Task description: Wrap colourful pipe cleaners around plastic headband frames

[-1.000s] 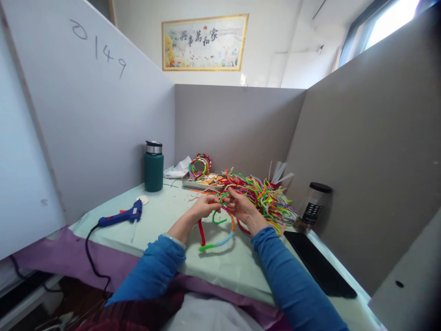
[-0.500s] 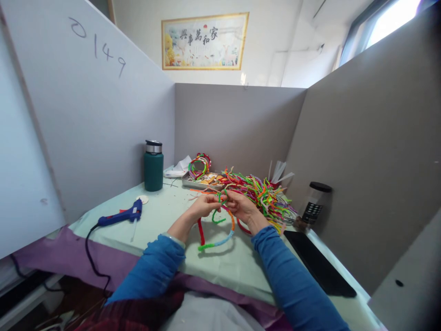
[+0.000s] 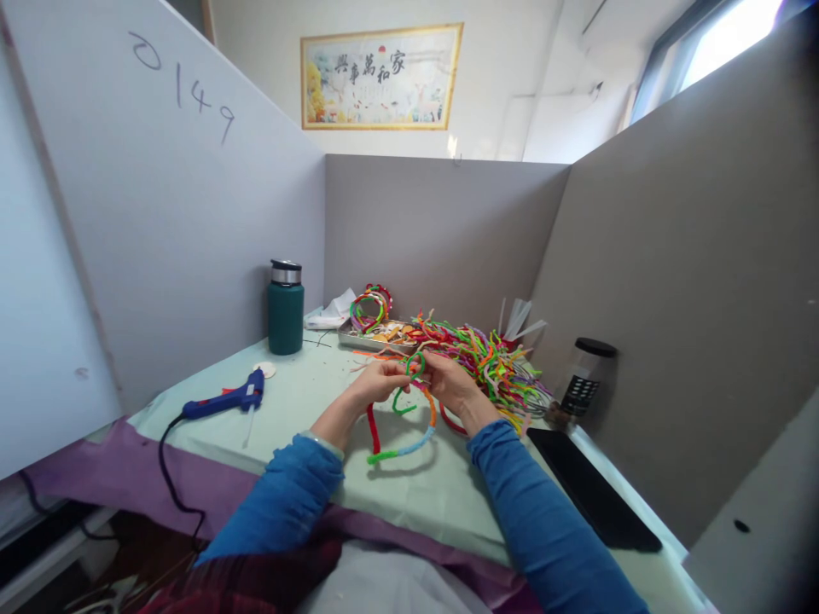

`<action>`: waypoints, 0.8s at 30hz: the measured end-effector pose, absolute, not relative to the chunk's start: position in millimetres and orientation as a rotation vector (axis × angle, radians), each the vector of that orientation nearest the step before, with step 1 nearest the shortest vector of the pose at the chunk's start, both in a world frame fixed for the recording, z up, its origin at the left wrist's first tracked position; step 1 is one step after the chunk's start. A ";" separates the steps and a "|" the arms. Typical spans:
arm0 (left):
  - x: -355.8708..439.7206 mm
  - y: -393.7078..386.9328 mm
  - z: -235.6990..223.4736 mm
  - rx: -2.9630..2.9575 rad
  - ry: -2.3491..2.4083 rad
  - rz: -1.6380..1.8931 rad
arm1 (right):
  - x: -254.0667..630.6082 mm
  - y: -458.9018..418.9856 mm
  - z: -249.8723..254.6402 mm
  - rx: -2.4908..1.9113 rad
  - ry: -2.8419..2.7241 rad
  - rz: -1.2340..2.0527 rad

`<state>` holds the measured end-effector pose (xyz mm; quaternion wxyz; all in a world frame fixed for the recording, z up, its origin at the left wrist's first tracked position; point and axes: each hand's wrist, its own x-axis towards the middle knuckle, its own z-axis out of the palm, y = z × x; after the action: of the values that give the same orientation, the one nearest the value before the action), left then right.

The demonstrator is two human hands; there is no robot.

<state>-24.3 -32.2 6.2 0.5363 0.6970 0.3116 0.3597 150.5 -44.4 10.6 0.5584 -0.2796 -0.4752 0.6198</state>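
Above the middle of the table, my left hand [image 3: 379,382] and my right hand [image 3: 450,385] meet, fingers pinched. Between them a dark green pipe cleaner [image 3: 423,365] forms a small round loop at the fingertips, and its loose tail curls below. Hanging under both hands is a curved band wrapped in red, bright green, light blue and orange fuzzy sections [image 3: 417,444]. Its upper part, where the green piece meets it, is hidden by the fingers.
A heap of coloured pipe cleaners [image 3: 492,362] lies behind my right hand. Finished-looking hoops [image 3: 371,309] rest on a metal tray [image 3: 349,339]. A blue glue gun [image 3: 223,401] and green bottle [image 3: 285,315] stand left; a black tablet-like slab [image 3: 592,486] and clear jar [image 3: 585,375] are right.
The green loop at the fingertips has become rounder and more open. My right fingers have shifted slightly to the right; the left hand and the band have hardly moved.
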 end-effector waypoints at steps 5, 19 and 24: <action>-24.6 -30.3 5.2 1.652 0.724 0.835 | 144.4 -45.6 10.8 -0.630 -1.141 1.392; -24.5 -30.0 5.0 1.699 0.786 0.858 | 147.5 -45.6 9.7 -0.616 -1.088 1.448; -25.6 -29.9 4.7 1.719 0.782 0.822 | 155.7 -51.8 16.3 -0.740 -1.102 1.547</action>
<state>-25.6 -29.9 4.7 0.5152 0.7153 0.3253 0.3421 155.7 -51.8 16.3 0.5241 -0.3092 -0.4605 0.6463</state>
